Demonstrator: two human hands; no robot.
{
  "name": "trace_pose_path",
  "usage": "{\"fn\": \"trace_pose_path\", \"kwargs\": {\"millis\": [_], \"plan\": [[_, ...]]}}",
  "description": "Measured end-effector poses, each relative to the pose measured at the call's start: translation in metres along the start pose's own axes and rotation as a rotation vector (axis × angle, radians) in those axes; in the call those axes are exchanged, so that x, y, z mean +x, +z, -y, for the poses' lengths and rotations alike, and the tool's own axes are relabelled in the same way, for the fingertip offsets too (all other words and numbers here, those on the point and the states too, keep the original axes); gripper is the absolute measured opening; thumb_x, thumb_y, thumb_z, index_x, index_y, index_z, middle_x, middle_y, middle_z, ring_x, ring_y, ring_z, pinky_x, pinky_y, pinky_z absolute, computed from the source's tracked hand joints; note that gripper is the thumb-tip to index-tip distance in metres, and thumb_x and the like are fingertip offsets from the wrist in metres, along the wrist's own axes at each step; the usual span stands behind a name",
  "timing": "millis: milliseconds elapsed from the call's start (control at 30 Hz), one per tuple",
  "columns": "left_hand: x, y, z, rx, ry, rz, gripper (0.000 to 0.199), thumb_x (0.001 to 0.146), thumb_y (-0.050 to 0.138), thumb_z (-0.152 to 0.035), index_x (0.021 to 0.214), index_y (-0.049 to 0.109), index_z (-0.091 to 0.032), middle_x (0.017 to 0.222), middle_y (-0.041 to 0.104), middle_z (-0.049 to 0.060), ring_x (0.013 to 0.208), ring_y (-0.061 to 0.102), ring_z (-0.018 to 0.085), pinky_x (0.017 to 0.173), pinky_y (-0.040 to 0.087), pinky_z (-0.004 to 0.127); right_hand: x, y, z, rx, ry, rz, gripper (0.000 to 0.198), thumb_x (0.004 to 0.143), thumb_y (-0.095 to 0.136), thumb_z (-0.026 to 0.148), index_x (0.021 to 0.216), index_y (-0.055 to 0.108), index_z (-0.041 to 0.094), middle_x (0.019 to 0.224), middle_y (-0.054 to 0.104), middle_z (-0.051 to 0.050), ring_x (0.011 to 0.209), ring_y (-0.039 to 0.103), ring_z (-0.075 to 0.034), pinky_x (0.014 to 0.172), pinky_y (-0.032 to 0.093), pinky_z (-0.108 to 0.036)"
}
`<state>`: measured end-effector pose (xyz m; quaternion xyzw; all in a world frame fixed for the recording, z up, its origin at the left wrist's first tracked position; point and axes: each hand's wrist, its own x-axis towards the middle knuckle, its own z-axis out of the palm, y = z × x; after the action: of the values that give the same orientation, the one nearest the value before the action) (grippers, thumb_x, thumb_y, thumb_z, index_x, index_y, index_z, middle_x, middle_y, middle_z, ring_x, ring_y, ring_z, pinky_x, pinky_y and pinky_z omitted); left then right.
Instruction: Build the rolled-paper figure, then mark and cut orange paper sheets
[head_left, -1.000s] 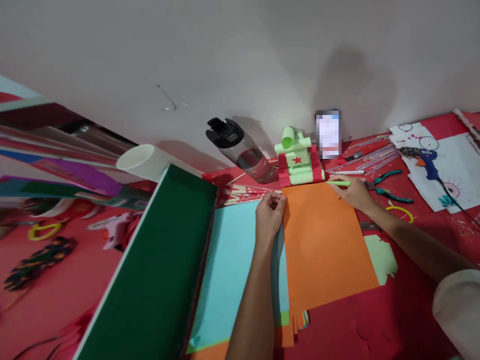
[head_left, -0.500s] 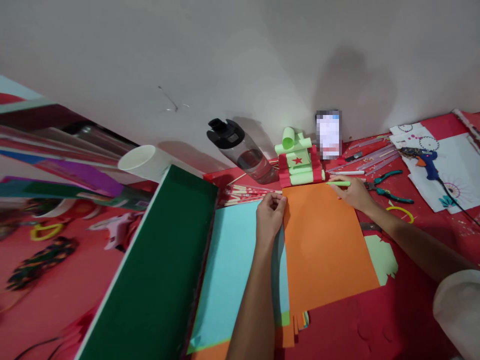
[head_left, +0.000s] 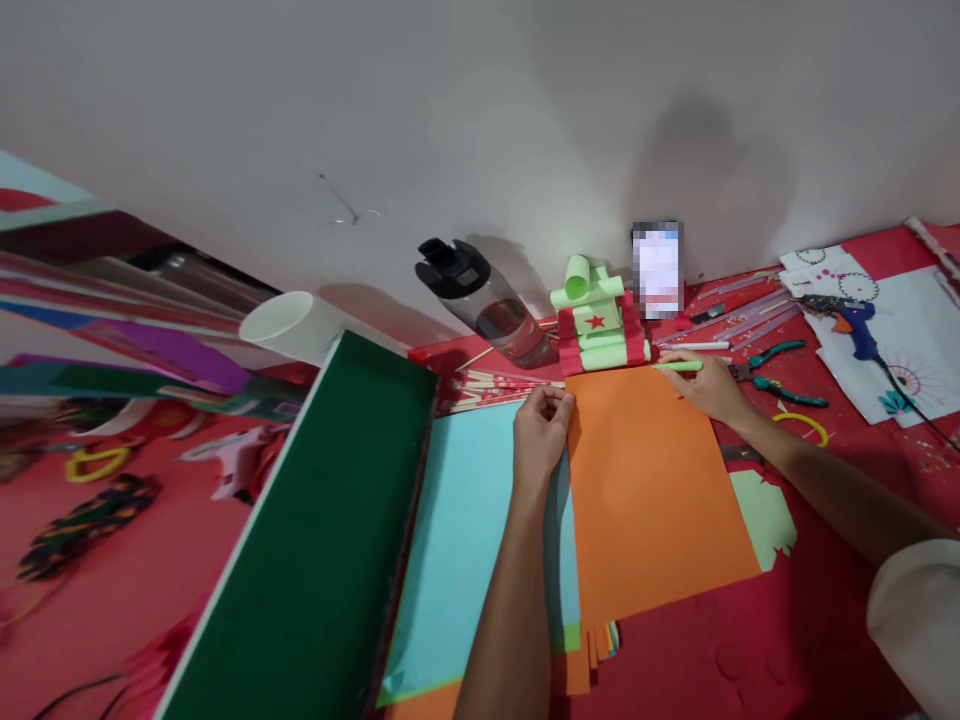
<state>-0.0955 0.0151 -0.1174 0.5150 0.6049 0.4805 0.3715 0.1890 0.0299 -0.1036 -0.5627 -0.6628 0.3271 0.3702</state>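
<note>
L hand (head_left: 541, 430) pinches orange sheet (head_left: 660, 490) by upper L edge, R hand (head_left: 701, 383) grips green pen (head_left: 684, 366) at its top edge; sheet's on red tabletop (head_left: 690, 660), uncut, no marks visible, so prob early; green/red paper piece (head_left: 598, 322) behind looks mostly built

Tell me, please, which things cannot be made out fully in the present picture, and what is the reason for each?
All in the head view:
Light green stick in the right hand: tip too small to tell.
Light green paper: partly hidden under the orange sheet.
Yellow handle: partly hidden by the right forearm.
Phone: screen pixelated.
Glue-gun cord: cut off by the right edge.
Dark patterned bundle: blurred.
</note>
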Motion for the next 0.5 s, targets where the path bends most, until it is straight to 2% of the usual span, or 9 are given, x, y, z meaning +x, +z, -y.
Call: {"fn": "trace_pose_path", "kwargs": {"millis": [167, 300, 433, 500], "plan": [[0.0, 0.001, 0.0, -0.005, -0.003, -0.004, 0.016, 0.08, 0.072, -0.035, 0.08, 0.065, -0.021, 0.071, 0.063, 0.0, 0.066, 0.058, 0.015, 0.062, 0.045, 0.025, -0.002, 0.002, 0.002, 0.055, 0.009, -0.019, 0.025, 0.09, 0.066, 0.041, 0.104, 0.079, 0.024, 0.105, 0.081, -0.006, 0.086, 0.078, -0.026, 0.065, 0.065, -0.036], [0.0, 0.001, 0.0, -0.025, -0.003, -0.005, 0.016, 0.079, 0.073, -0.035, 0.079, 0.064, -0.021, 0.07, 0.062, 0.0, 0.065, 0.058, 0.014, 0.062, 0.046, 0.024, -0.008, -0.008, 0.019, 0.127, 0.013, -0.086, 0.033, 0.093, 0.065, 0.049, 0.111, 0.078, 0.025, 0.1, 0.081, -0.004, 0.072, 0.073, -0.021, 0.061, 0.063, -0.034], [0.001, 0.001, 0.001, -0.048, 0.006, 0.004, 0.016, 0.078, 0.073, -0.036, 0.079, 0.064, -0.022, 0.07, 0.062, 0.0, 0.064, 0.057, 0.014, 0.061, 0.046, 0.024, -0.007, -0.038, 0.04, -0.088, -0.178, -0.145, 0.029, 0.101, 0.056, 0.042, 0.113, 0.078, 0.026, 0.113, 0.081, -0.006, 0.098, 0.075, -0.026, 0.086, 0.061, -0.039], [0.001, 0.002, 0.002, -0.057, 0.006, 0.01, 0.017, 0.078, 0.074, -0.036, 0.08, 0.065, -0.022, 0.07, 0.062, 0.0, 0.063, 0.057, 0.014, 0.06, 0.045, 0.023, -0.004, -0.054, 0.042, -0.292, -0.271, -0.072, 0.031, 0.103, 0.052, 0.033, 0.121, 0.076, 0.025, 0.122, 0.079, -0.008, 0.112, 0.073, -0.029, 0.096, 0.056, -0.043]]}}
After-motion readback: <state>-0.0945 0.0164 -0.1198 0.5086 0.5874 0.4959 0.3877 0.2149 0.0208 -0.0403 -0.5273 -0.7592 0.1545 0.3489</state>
